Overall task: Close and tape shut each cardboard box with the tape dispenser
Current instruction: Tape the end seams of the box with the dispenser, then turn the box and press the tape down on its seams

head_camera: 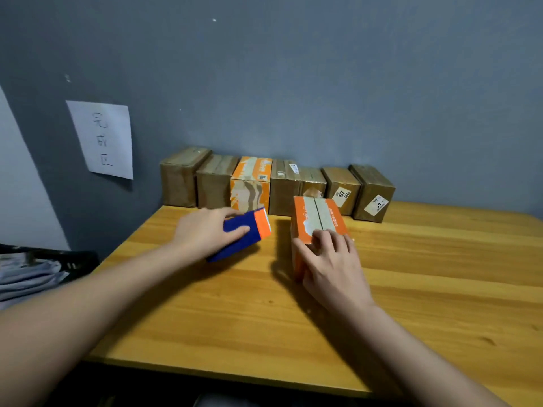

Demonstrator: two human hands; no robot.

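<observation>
your long wooden table (411, 289) with its yellow-orange grain carries everything here, and it meets a dull blue-grey wall (293, 83) with a white paper sign (101, 139) stuck on at the left. a row of seven closed cardboard boxes (276, 183) stands along the back edge against that wall, most of them brown, one orange.

the box in hand, a small orange and pale cardboard box (318, 221), sits on the table just in front of that row, its two top flaps folded down and meeting at a centre seam; no tape across the seam is visible. your right hand (332, 262) lies on its near end, fingers curled over the top edge and thumb against the side, holding it steady. it looks light and thin-walled, so it will likely slide on the smooth wood and dent if you squeeze; brace it from the sides and press the flaps flat, not inward.

your left hand (205, 233) grips the blue block-shaped tape dispenser with an orange end (244, 233), fingers wrapped over its top, its far end lifted off the table, just left of the box and not touching it.

a heap of pale cloth (26, 274) lies off the table's left edge.
</observation>
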